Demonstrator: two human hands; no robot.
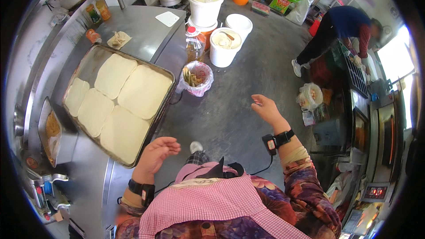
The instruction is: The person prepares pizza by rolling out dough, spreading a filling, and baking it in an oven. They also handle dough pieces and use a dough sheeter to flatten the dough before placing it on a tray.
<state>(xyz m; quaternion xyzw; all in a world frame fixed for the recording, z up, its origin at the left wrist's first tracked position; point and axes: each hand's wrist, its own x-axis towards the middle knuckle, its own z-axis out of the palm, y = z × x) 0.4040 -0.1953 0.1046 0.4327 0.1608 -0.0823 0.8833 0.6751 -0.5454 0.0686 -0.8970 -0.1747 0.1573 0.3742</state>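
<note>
My left hand (159,154) is in the air beside the near right corner of a large dark-rimmed baking tray (167,95). It holds nothing, and its fingers are stretched out loosely. Several flat, pale sheets of dough (116,76) lie in the tray, which rests on the steel counter. Over the grey floor, farther right, my right hand (268,112) hangs with bent fingers apart and nothing in it. Neither hand touches the tray or the dough.
A lined waste bin (206,89) stands beyond the tray, near an oil bottle (195,46) and white buckets (225,55). A metal pan (68,144) with brown filling sits left on the counter (141,26). Another person (343,26) bends at the far right. Ovens (383,137) line the right side.
</note>
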